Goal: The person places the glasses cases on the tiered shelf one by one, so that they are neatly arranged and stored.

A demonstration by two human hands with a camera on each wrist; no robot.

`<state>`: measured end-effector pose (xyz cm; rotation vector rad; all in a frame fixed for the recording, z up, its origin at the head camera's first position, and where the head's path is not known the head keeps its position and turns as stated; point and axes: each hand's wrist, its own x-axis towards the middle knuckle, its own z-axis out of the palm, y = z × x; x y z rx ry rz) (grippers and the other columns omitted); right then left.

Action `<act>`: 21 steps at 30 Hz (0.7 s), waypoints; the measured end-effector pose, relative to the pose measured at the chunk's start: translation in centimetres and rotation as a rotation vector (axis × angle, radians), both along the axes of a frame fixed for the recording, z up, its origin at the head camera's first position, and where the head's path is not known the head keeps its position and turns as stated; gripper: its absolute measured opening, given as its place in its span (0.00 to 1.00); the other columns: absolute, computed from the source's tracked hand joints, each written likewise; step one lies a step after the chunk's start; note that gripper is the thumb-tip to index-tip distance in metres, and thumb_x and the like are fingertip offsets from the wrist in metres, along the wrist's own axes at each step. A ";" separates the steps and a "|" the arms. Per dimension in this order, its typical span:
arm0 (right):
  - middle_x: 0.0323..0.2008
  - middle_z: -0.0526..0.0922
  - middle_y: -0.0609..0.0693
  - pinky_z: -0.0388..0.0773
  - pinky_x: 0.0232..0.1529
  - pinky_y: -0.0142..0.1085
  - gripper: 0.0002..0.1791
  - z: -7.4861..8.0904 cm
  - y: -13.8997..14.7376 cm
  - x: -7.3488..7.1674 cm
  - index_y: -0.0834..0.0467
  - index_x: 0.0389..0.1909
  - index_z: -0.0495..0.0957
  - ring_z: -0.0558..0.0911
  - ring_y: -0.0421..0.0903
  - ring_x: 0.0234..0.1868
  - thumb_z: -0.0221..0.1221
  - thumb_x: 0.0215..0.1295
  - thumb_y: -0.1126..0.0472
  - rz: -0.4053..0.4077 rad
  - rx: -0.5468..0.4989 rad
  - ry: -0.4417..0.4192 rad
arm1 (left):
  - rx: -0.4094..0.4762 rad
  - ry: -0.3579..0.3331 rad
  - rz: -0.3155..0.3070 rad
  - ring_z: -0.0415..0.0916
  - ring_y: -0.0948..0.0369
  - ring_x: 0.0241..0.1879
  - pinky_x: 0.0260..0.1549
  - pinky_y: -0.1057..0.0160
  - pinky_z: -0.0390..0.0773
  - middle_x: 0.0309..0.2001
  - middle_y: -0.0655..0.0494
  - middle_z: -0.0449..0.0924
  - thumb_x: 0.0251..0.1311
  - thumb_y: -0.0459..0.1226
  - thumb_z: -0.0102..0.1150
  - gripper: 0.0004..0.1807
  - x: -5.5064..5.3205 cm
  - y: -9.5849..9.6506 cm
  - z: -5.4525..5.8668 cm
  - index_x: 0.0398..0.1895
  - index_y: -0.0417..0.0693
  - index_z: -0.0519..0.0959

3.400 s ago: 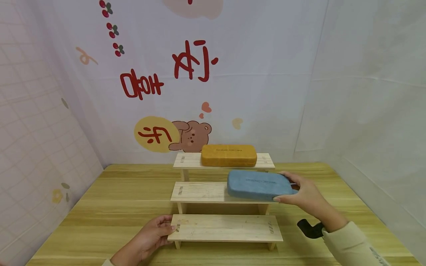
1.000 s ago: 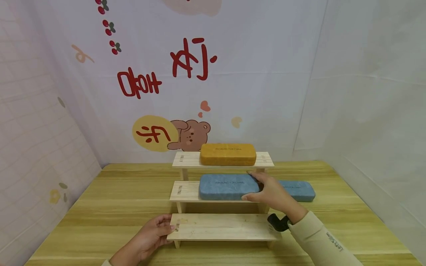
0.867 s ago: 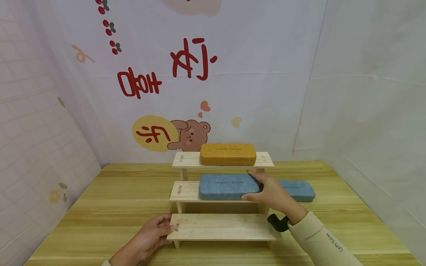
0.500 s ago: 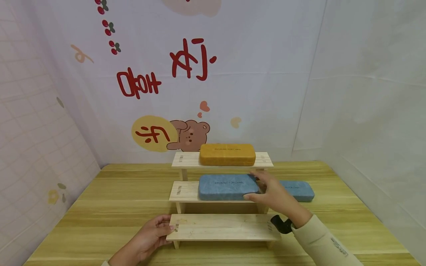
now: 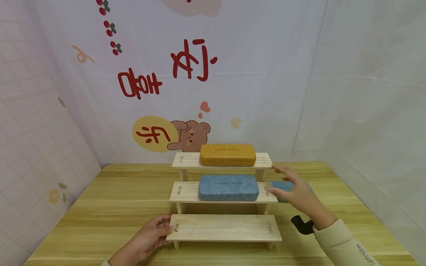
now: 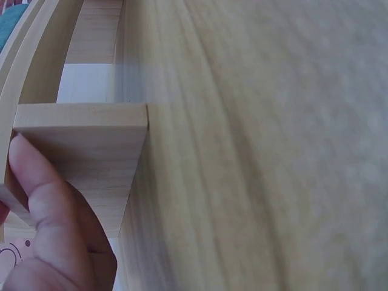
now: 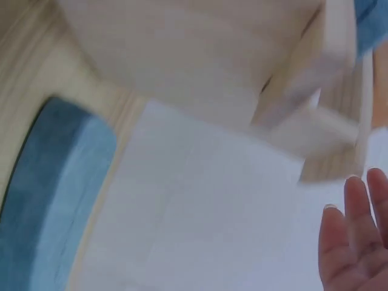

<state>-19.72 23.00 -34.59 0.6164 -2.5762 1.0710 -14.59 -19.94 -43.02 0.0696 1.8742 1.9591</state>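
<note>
A three-tier wooden display rack (image 5: 223,228) stands on the table. My left hand (image 5: 153,236) holds the left end of its lowest board, thumb on top; in the left wrist view a finger (image 6: 51,212) lies beside the rack's leg. On the middle tier sits a blue glasses case (image 5: 228,187) with lettering on its lid. To its right, my right hand (image 5: 303,194) is apart from it, fingers spread and holding nothing. Behind that hand, partly covered, a second blue glasses case (image 5: 279,184) lies on the table; the right wrist view shows this case (image 7: 57,200) too.
A yellow glasses case (image 5: 227,155) rests on the top tier. Wood-grain table (image 5: 126,192) extends around the rack. White printed cloth (image 5: 266,74) hangs behind and at both sides. A black wrist mount (image 5: 303,224) sticks out from my right wrist.
My right hand brought the blue glasses case left onto the middle tier, let go of it and drew back to the right. My left hand keeps its hold on the rack.
</note>
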 end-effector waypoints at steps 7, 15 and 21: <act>0.65 0.67 0.61 0.70 0.55 0.40 0.39 -0.4 3.4 -1.3 0.58 0.71 0.61 0.68 0.57 0.61 0.66 0.61 0.56 -0.055 -0.006 -0.016 | 0.000 0.000 0.007 0.79 0.60 0.38 0.38 0.60 0.77 0.45 0.50 0.76 0.66 0.32 0.55 0.33 -0.1 0.1 0.0 0.65 0.20 0.54; 0.69 0.58 0.68 0.62 0.56 0.63 0.44 -2.0 7.1 -3.0 0.61 0.73 0.56 0.62 0.66 0.64 0.66 0.61 0.54 -0.055 0.023 -0.099 | 0.001 -0.009 0.013 0.79 0.60 0.38 0.38 0.60 0.77 0.45 0.49 0.76 0.66 0.32 0.55 0.32 -0.1 0.1 0.0 0.64 0.20 0.54; 0.68 0.58 0.70 0.60 0.54 0.66 0.49 -2.8 9.0 -3.8 0.59 0.75 0.52 0.61 0.70 0.64 0.68 0.58 0.51 -0.073 0.081 -0.135 | 0.005 -0.011 0.012 0.80 0.60 0.38 0.37 0.60 0.78 0.45 0.49 0.76 0.66 0.32 0.55 0.32 -0.1 0.1 0.0 0.64 0.20 0.54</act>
